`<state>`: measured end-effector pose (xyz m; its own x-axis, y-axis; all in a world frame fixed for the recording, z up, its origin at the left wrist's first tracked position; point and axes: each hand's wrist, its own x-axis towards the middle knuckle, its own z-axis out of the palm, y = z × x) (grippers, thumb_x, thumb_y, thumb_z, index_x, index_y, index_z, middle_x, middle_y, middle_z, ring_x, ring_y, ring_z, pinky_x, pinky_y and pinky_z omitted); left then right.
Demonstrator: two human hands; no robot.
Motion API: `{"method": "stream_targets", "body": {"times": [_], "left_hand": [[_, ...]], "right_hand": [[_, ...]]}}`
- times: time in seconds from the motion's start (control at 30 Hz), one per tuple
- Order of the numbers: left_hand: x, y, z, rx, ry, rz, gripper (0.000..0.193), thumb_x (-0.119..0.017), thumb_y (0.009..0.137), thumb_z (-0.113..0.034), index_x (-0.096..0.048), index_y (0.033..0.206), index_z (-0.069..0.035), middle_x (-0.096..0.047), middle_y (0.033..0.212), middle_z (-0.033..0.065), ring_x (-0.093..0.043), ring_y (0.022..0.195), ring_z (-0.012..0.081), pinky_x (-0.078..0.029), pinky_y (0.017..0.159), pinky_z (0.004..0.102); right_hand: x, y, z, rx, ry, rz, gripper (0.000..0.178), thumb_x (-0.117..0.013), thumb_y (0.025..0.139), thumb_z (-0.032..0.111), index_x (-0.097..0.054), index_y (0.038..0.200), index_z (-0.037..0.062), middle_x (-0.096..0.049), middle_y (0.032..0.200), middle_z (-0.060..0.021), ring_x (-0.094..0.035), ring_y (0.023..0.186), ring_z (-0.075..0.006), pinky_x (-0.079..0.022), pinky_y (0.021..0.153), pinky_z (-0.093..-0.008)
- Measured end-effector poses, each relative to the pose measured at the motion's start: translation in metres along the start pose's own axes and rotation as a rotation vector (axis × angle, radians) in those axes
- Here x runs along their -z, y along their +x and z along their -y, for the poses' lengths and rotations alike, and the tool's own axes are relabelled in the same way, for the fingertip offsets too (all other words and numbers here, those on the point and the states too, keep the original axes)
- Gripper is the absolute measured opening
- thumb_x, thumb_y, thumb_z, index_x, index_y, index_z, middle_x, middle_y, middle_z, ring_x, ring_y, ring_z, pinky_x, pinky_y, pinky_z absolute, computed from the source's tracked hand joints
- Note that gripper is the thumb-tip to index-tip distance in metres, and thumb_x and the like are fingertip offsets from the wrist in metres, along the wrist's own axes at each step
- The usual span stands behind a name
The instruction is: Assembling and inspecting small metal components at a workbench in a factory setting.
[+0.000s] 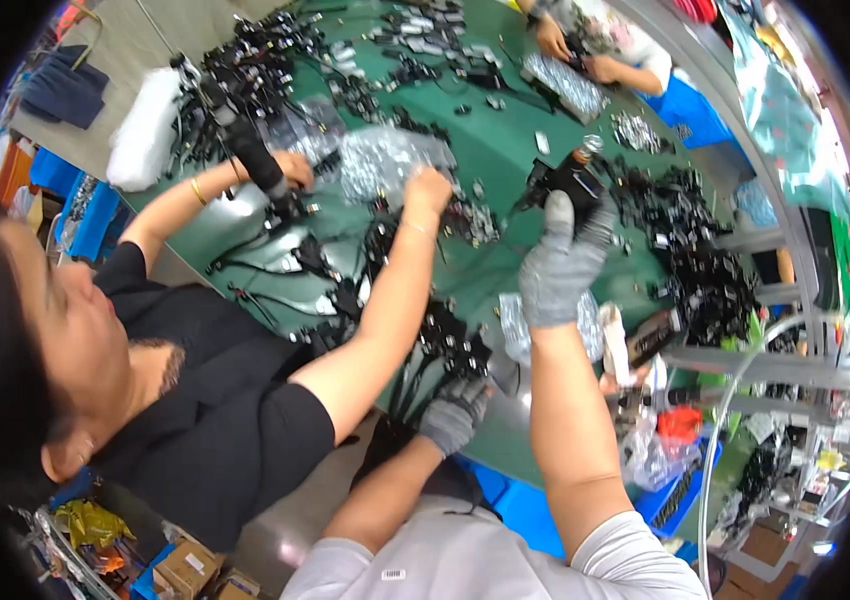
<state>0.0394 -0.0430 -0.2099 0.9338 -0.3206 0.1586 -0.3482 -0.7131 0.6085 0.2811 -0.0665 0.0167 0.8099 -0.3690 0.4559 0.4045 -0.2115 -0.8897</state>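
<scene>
My right hand (563, 270), in a grey knit glove, is raised over the green table. Its thumb and blurred fingers close around a black plastic part (575, 180) with a short cylindrical end and a bit of orange. Low at the near table edge is my left hand (453, 418), also gloved in grey. Its fingers are curled against a heap of black cabled parts (455, 340), and what lies inside them is hidden. Beside my right wrist sits a clear plastic bag (517, 330).
At my left a co-worker in black reaches across the table (495, 135), one hand (429, 190) by a bubble-wrap bag (375, 165). Another person's hands (600, 68) work at the far side. Black parts (690, 240) pile up right, near a metal frame (785, 150).
</scene>
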Motion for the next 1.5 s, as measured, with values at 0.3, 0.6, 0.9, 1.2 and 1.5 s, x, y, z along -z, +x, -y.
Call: {"method": "stream_targets", "body": {"times": [0.3,0.6,0.9,1.2,1.5], "left_hand": [[0.029,0.016,0.001,-0.093,-0.116,-0.062,0.036,-0.064,0.079,-0.02,-0.063,0.114,-0.011,-0.056,0.13,0.0133,-0.052,0.116,0.0346,-0.039,0.104,0.0484],[0.06,0.006,-0.069,0.085,-0.442,0.14,0.053,-0.063,0.08,-0.001,-0.053,0.131,-0.013,-0.055,0.126,0.0157,-0.061,0.101,0.0367,-0.052,0.087,0.0432],[0.012,0.037,-0.05,0.233,-0.456,0.105,0.015,-0.065,0.092,-0.014,-0.062,0.098,-0.001,-0.067,0.082,0.0131,-0.067,0.076,0.0269,-0.052,0.069,0.0369],[0.036,0.061,-0.025,0.862,-1.446,0.073,0.043,-0.058,0.098,-0.04,-0.061,0.105,0.002,-0.069,0.086,0.014,-0.067,0.061,0.0211,-0.053,0.049,0.0313],[0.105,0.119,-0.021,0.608,-1.347,-0.525,0.073,-0.065,0.093,-0.004,-0.021,0.15,-0.003,-0.035,0.147,0.0159,-0.06,0.111,0.0291,-0.055,0.096,0.0394]], "right_hand": [[0.196,-0.115,0.074,-0.72,-0.205,0.586,0.045,-0.061,0.095,0.025,-0.052,0.128,-0.0031,-0.066,0.108,-0.0113,-0.062,0.097,-0.0191,-0.05,0.088,-0.0333],[0.256,-0.217,-0.078,-0.916,-0.504,0.575,0.042,-0.058,0.097,0.031,-0.055,0.123,-0.0028,-0.069,0.105,-0.0219,-0.067,0.096,-0.0327,-0.051,0.082,-0.0402],[0.272,-0.247,-0.132,-0.77,-0.637,0.466,0.04,-0.063,0.093,0.032,-0.054,0.118,0.0009,-0.07,0.106,-0.0215,-0.067,0.1,-0.0359,-0.051,0.087,-0.0433],[0.249,-0.231,-0.099,-0.756,-0.739,0.482,0.038,-0.064,0.093,0.033,-0.057,0.112,0.001,-0.071,0.092,-0.0214,-0.068,0.087,-0.0379,-0.052,0.077,-0.0439],[0.246,-0.223,-0.084,-0.764,-0.73,0.47,0.045,-0.065,0.092,0.037,-0.058,0.115,-0.0004,-0.07,0.098,-0.0212,-0.067,0.092,-0.0363,-0.051,0.08,-0.0423]]}}
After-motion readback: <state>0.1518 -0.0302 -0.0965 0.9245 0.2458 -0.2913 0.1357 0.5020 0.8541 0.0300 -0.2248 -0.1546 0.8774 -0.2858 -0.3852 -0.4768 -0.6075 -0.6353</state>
